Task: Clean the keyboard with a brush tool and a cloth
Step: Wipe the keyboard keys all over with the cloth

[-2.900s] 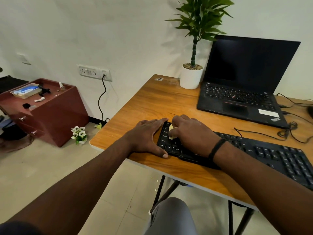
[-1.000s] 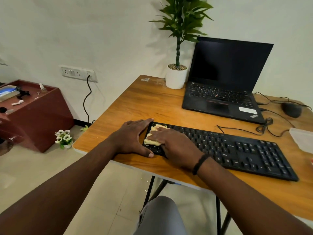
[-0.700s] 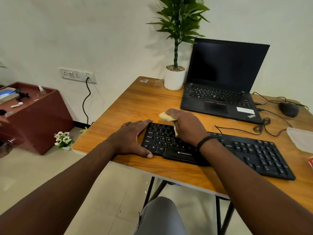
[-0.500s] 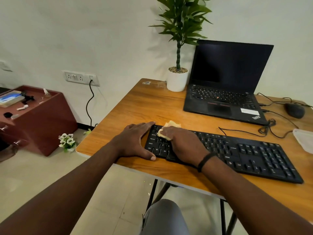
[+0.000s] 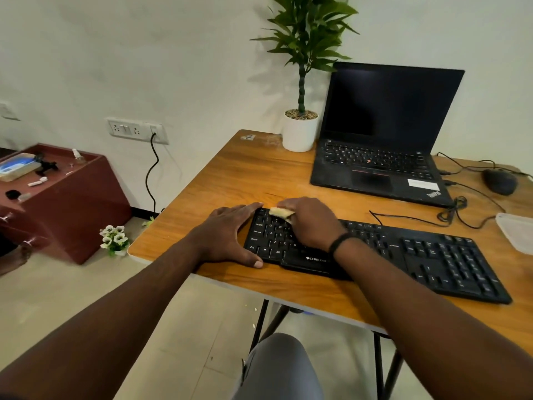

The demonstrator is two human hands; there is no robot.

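While the left hand point(image 5: 227, 236) lies flat with fingers spread against the left end of the black keyboard point(image 5: 375, 249), the right hand point(image 5: 310, 223) pinches a yellow cloth point(image 5: 281, 212) at the top-left keys.

To wipe well, I would keep that bracing palm firm so the keyboard cannot slide on the wooden desk point(image 5: 230, 180), drag the cloth row by row toward the number pad, and press lightly so no keycap catches. No brush tool is in sight. Readable writing: "ZEBRONICS" on the keyboard's front edge, key legends such as Ctrl, Alt, Shift and Caps Lock, and "ThinkPad" on the laptop point(image 5: 380, 157) palm rest.
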